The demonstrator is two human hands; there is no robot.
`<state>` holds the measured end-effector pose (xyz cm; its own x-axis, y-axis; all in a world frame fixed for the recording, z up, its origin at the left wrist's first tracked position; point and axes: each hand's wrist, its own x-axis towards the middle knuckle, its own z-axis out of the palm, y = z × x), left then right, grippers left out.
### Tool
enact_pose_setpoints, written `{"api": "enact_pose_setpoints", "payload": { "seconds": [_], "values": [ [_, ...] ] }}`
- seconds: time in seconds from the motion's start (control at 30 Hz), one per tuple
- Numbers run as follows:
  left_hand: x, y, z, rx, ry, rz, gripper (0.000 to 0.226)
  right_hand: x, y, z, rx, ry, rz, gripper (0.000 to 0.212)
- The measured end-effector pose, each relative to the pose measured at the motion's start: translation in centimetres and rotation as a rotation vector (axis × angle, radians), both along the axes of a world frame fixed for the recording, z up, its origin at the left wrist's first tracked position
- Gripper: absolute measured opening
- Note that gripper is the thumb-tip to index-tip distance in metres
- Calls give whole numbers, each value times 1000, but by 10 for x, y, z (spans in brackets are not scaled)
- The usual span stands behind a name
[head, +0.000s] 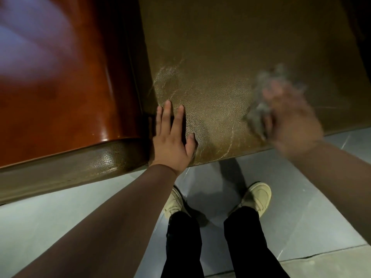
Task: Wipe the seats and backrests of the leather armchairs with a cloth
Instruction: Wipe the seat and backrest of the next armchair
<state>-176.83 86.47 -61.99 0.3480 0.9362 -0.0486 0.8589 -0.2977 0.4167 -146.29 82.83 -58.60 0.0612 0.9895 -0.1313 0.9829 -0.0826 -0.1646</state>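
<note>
The seat of a brown leather armchair fills the upper middle of the view, its grain creased and worn pale near the front edge. Its far part fades into shadow, and the backrest is cut off by the top of the frame.

The left hand lies flat on the front left corner of the seat, fingers straight and slightly spread, the thumb pressed on the leather, holding nothing. Just beside it runs a glossy reddish wooden armrest, whose upper left part is lost under a blurred bluish glare.

The right hand is on the front right part of the seat and is badly smeared by motion blur. A grey cloth shows under and ahead of it, against the leather, its outline fuzzy. The fingers seem to lie over the cloth, but the blur hides whether they curl round it or press it flat, so I cannot tell the grip.

Below, two pale shoes and black trouser legs stand on a grey tiled floor; the left shoe is partly hidden by the forearm and leg.
</note>
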Motion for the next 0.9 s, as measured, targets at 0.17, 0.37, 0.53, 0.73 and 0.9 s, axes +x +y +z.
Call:
{"api": "enact_pose_setpoints", "payload": {
  "seconds": [0.17, 0.37, 0.53, 0.73, 0.9],
  "values": [
    [2, -10, 27, -260, 58, 57, 71, -92, -8, -5, 61, -2, 61, 60],
    [-15, -2, 130, -452, 128, -66, 51, -86, 4, 10, -132, -15, 691, 82],
    [-69, 44, 188, 24, 240, -100, 50, -68, 64, 24, -249, -53, -183, 67],
    [-130, 65, 148, 12, 285, 206, 67, -181, 38, 14, -292, 78, 686, 62],
    [-132, 64, 140, 96, 272, 209, 68, -128, 108, 6, -155, 47, 400, 63]
  ]
}}
